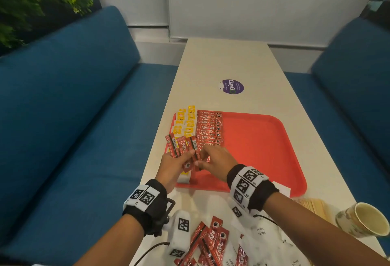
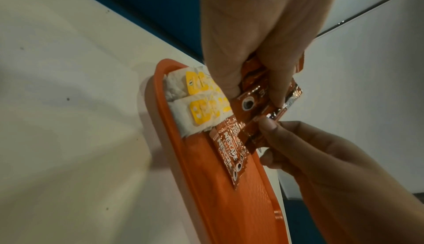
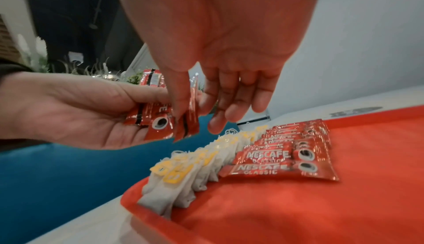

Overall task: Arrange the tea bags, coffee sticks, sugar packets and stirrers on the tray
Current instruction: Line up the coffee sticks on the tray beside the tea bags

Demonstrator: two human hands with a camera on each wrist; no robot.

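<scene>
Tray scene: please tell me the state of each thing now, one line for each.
tray: flat on table, right part bare
tea bags: in rows at tray's left edge
coffee sticks: laid in a column beside them
left hand: holds several sticks fanned
right hand: pinches one held stick
paper cup: tilted, looks empty

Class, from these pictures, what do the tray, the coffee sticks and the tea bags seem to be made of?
Tray: likely moulded plastic, red, with a textured matt floor and raised rim.
Coffee sticks: glossy printed foil or film; glints and crimped ends.
Tea bags: soft, crinkled white filter paper, probably, with yellow paper tags.
</scene>
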